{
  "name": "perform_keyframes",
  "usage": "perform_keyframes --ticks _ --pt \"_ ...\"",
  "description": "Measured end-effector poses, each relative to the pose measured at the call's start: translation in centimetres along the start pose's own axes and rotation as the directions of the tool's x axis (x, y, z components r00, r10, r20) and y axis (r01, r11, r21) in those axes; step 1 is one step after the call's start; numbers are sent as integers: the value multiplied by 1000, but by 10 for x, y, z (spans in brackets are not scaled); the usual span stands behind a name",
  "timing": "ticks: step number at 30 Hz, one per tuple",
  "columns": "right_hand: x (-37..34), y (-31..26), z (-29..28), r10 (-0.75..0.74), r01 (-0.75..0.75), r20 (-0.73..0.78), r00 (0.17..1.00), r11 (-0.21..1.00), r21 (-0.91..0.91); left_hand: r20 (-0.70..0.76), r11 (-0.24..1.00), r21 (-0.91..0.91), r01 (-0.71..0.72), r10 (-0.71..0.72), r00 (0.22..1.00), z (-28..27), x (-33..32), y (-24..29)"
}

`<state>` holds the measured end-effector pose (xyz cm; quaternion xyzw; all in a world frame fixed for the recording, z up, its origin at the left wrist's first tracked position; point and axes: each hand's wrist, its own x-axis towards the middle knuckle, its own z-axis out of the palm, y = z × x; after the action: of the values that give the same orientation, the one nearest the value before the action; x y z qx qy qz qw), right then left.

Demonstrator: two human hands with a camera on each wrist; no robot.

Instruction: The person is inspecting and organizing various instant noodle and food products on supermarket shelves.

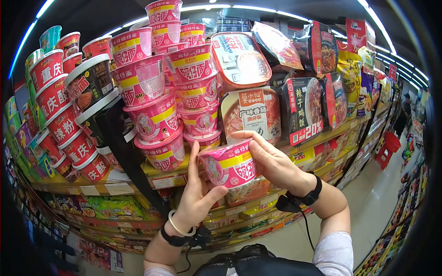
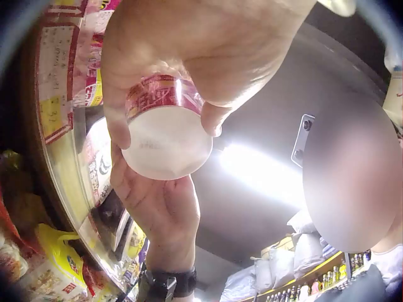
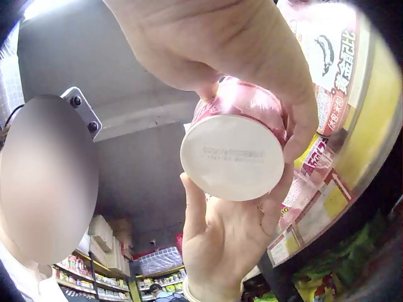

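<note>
Gripping a pink noodle cup [image 1: 232,166], left hand [image 1: 195,198] and right hand [image 1: 277,163] partly hide its sides.

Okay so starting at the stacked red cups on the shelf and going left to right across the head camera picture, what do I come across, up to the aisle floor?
Stacked red cups → left hand → pink noodle cup, held between both hands → right hand → red stool on the aisle floor.
</note>
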<state>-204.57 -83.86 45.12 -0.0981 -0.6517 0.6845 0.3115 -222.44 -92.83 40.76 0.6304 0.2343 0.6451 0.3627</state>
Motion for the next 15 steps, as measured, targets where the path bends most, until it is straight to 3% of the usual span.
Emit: perform_keyframes --ticks 9,13,15 --pt "3 -2 -1 -106 110 37 994 987 -119 -10 999 19 -42 42 999 -5 4 -2" --pt "-2 -6 -3 -8 13 38 999 992 -128 -49 998 -6 -59 58 997 -3 2 -3" --pt "0 -5 -5 -59 79 76 995 954 -288 -13 957 276 -92 100 995 -5 3 -4"
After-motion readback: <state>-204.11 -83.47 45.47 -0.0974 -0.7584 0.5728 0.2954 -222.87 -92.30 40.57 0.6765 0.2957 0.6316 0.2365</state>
